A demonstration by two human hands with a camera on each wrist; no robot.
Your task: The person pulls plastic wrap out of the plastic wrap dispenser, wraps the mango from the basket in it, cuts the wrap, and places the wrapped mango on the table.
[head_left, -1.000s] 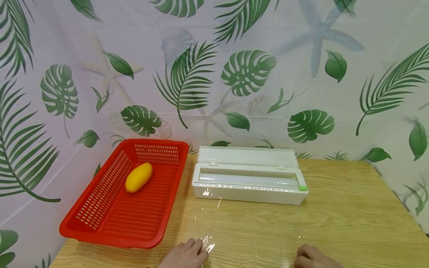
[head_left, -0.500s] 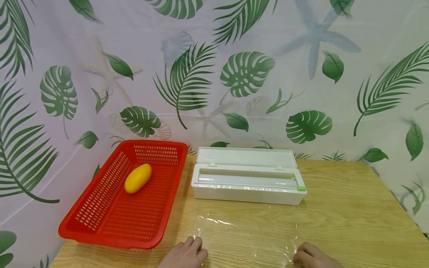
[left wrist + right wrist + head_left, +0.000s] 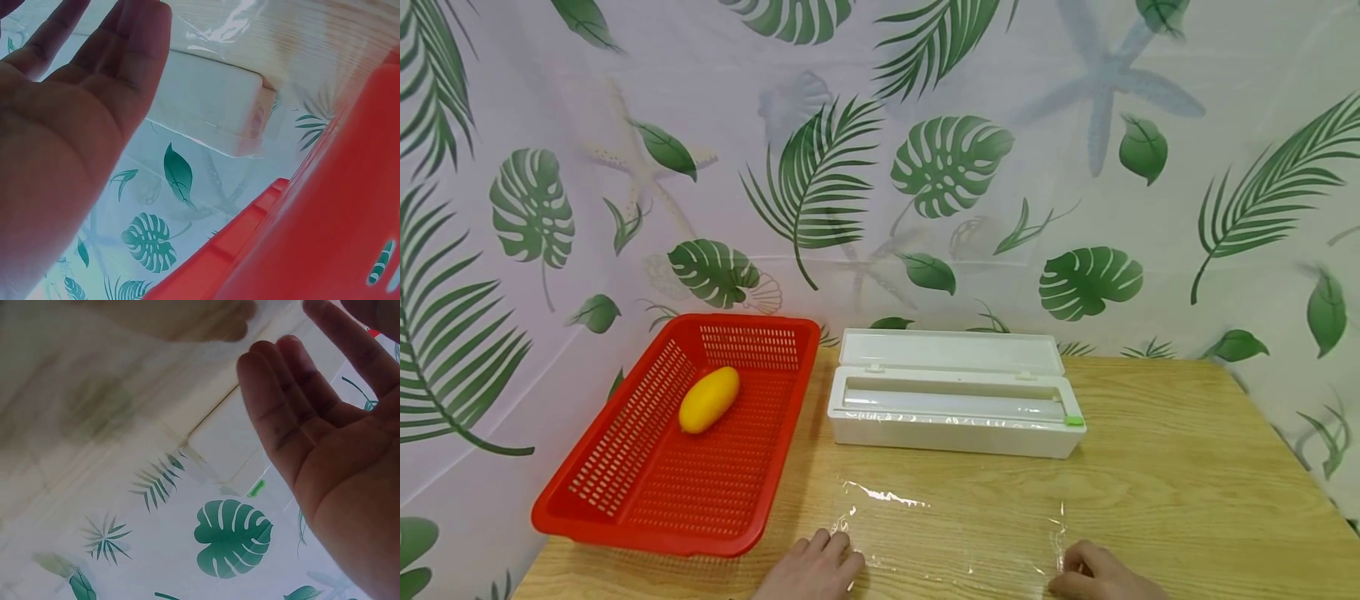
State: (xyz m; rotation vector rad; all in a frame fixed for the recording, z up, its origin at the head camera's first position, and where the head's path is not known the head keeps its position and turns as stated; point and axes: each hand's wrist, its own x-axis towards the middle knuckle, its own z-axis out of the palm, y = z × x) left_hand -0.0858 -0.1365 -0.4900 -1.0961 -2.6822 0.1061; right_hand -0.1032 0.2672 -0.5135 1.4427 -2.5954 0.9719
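A sheet of clear cling film point(image 3: 955, 533) lies on the wooden table, its far edge shining. My left hand point(image 3: 811, 568) pinches its near left corner, knuckles up. At the near right corner, my right hand point(image 3: 1105, 575) holds the film between thumb and bent forefinger. In the left wrist view, the other fingers point(image 3: 140, 50) are only lightly bent; those in the right wrist view point(image 3: 269, 394) look similar. Beyond the sheet stands a white cling film dispenser point(image 3: 955, 437), lid raised, with a roll inside and a green slider point(image 3: 1074, 421) at its right end.
A red perforated basket point(image 3: 790, 433) stands at the left, close to my left hand. Inside it lies a yellow oblong fruit point(image 3: 710, 400). A leaf-patterned cloth point(image 3: 955, 275) hangs behind the table point(image 3: 1180, 467).
The film's far edge, not distinct a second ago, now shows on the table in front of the dispenser. My right hand has shifted slightly left; my left hand has barely moved.
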